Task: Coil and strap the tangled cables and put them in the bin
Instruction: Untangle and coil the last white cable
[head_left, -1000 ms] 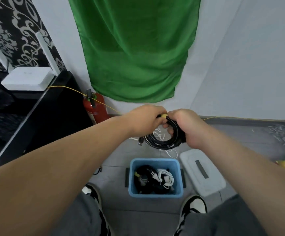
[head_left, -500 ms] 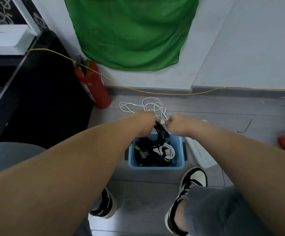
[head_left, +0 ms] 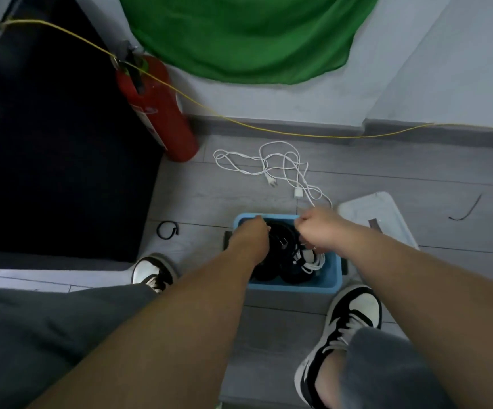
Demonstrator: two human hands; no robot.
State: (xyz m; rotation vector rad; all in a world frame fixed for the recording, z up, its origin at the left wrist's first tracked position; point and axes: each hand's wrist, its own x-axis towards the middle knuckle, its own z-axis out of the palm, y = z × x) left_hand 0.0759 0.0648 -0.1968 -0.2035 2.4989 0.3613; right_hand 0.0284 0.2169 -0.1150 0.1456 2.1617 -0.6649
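A person leans over an open blue plastic bin (head_left: 295, 286) on a grey floor. Both hands are at a black coiled cable (head_left: 283, 240), which sits just inside the bin's mouth above other bundles, among them a white coiled cable (head_left: 310, 258). The risks, taken from left to right, start with a small black strap loop (head_left: 167, 230) lying on the floor left of the bin, well apart from the hands. No strap can be made out on the black coil, so if it is unbound it may spring open on release and tangle with the bundles beneath. The bin looks fairly full, so the coil may catch on the rim or sit proud of it. Beyond the bin, a loose white tangled cable (head_left: 268, 163) is not yet coiled, and its near end runs just beside the right hand, where it could be snagged and dragged. A white plastic lid (head_left: 386, 214) lies on the floor just right of the bin. The left hand (head_left: 251, 237) reaches down with its back upward and its fingers hidden against the coil's left side, so its grip cannot be judged. The right hand (head_left: 319, 228) is curled like a fist at the coil's right edge, and its grip appears closed on the cable.
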